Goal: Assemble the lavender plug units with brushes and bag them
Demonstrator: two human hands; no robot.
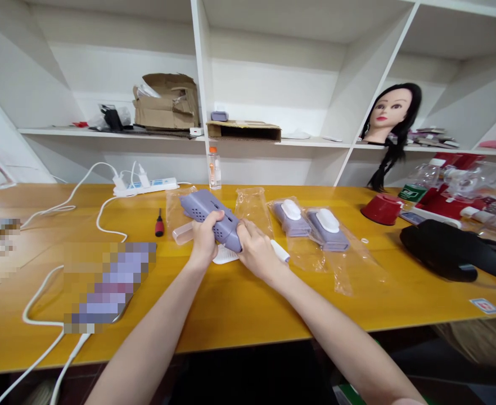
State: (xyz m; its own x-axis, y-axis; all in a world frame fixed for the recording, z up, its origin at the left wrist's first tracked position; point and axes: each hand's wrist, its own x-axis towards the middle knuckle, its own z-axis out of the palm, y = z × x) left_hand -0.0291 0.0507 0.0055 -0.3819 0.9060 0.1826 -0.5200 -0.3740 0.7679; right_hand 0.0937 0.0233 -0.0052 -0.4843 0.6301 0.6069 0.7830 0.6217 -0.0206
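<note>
A purple-grey plastic device (203, 205) with rows of small holes is tilted above the table, held between both hands. My left hand (207, 239) grips its near side, thumb on top. Closed around its lower right end is my right hand (256, 247). Beneath the hands, a white slotted piece (225, 255) lies on the table, and a white part (280, 251) shows just right of my right hand. Clear plastic bags (253, 203) lie behind and beside the device. To the right sit two bagged purple-and-white units (292, 218).
A red-black screwdriver (159, 224), a pixelated phone-like object (115, 281) and white cables lie left. Behind stand a power strip (147, 187) and a small bottle (215, 169). Rightward are a red cup-shaped part (382, 209) and a black object (440, 247). Shelves hold cardboard boxes (166, 107) and a mannequin head (389, 115).
</note>
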